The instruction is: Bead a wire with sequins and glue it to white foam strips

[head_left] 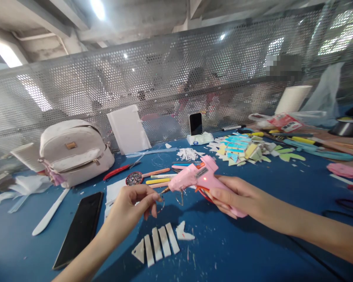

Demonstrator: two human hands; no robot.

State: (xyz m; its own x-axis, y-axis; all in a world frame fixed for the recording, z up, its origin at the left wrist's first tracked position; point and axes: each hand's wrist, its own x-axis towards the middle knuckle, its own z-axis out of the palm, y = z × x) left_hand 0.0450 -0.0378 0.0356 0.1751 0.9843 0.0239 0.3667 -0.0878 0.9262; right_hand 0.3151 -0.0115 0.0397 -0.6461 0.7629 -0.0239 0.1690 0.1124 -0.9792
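Note:
My right hand point(233, 196) is wrapped round the handle of a pink hot glue gun point(184, 177), whose small light glows orange. The gun's nozzle points left and down, close to the fingertips of my left hand point(139, 201). Those fingers pinch a thin wire loop point(164, 204), seen right beside the nozzle; whether the two touch I cannot tell. Below my hands on the blue table lie several flat white strips point(157, 243) side by side. A pointed white piece point(139, 251) with a small hole is at their left, and a forked white piece point(184, 232) at their right.
A dark phone point(79, 229) and a white plastic knife point(50, 213) lie left, before a white backpack point(76, 152). Red-handled scissors point(116, 172), a glitter dish point(134, 179) and pens point(159, 181) lie behind my hands. Cut paper pieces point(241, 149) are heaped back right. A perforated metal screen point(164, 78) stands behind.

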